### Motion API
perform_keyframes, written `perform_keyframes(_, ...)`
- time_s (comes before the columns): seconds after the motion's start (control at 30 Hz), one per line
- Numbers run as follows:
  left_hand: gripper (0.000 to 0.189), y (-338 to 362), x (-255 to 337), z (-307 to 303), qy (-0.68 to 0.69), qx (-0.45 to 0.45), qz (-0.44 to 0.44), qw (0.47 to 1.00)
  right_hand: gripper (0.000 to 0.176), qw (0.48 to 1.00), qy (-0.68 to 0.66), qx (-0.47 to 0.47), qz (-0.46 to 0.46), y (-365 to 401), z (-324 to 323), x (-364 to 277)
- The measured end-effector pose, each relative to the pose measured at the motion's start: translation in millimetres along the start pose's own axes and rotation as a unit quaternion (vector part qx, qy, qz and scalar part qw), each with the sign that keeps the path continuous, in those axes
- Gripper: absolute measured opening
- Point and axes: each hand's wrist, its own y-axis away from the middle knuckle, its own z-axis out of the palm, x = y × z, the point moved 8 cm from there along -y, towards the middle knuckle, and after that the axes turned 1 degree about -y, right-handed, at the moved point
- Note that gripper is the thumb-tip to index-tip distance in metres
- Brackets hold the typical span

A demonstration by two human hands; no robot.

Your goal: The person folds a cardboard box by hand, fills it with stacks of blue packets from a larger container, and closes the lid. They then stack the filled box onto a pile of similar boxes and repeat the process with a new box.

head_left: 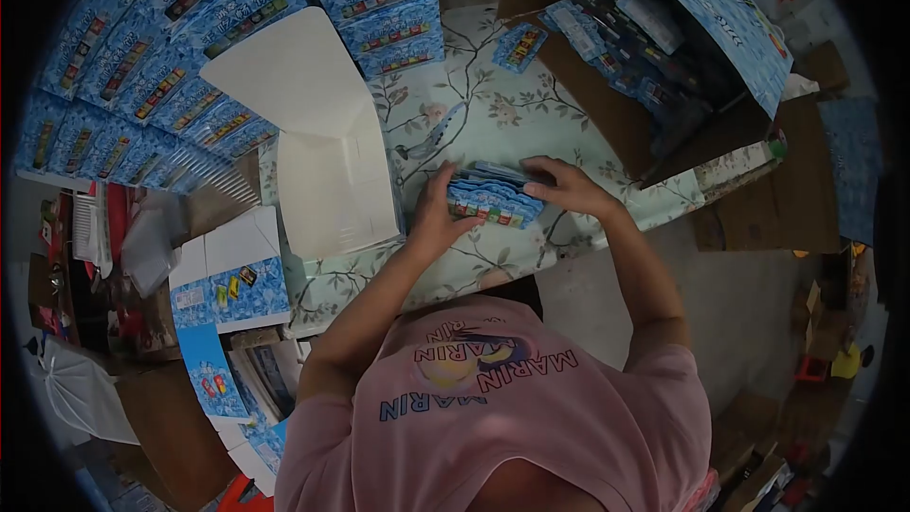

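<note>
Between my two hands, low over the flowered tabletop (502, 123), is a stack of blue packets (495, 201) with colourful pictures along the front edge. My left hand (438, 216) grips the stack's left side, thumb in front. Curved fingers of my right hand (567, 187) hold its right end. Just left of my left hand stands an open white box (336, 180), its lid folded back; its inside shows bare white walls. Beyond the hands lies a small clear and blue plastic piece (434, 136). A single blue packet (519, 46) lies farther back.
A large cardboard carton (597, 118) with many blue packets (616, 47) lies open at the back right. Tall stacks of blue printed boxes (142, 47) fill the back left. Flattened blue and white boxes (227, 275) rest at the left. The table's front edge is close to my body.
</note>
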Motion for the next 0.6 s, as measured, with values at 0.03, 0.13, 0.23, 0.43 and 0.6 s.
perform_keyframes(0.03, 0.1, -2, 4, -1, 0.001, 0.001, 0.001, 1.0, 0.056, 0.999, -0.018, -0.04, 0.013, 1, 9, -3)
perform_keyframes(0.13, 0.105, -5, 17, -2, -0.02, 0.01, 0.013, 1.0, 0.066, 0.994, 0.02, -0.109, 0.021, 6, 29, -28)
perform_keyframes(0.23, 0.111, -3, 20, 2, 0.02, -0.005, -0.003, 1.0, 0.076, 0.98, 0.141, -0.139, 0.011, 10, 48, -40)
perform_keyframes(0.43, 0.108, -5, 29, 13, 0.045, -0.021, -0.015, 0.999, 0.07, 0.951, 0.305, 0.047, 0.009, 15, 54, -46)
perform_keyframes(0.6, 0.08, 29, 77, -88, -0.057, 0.058, 0.091, 0.993, 0.063, 0.986, 0.122, 0.091, 0.066, 8, 24, -39)
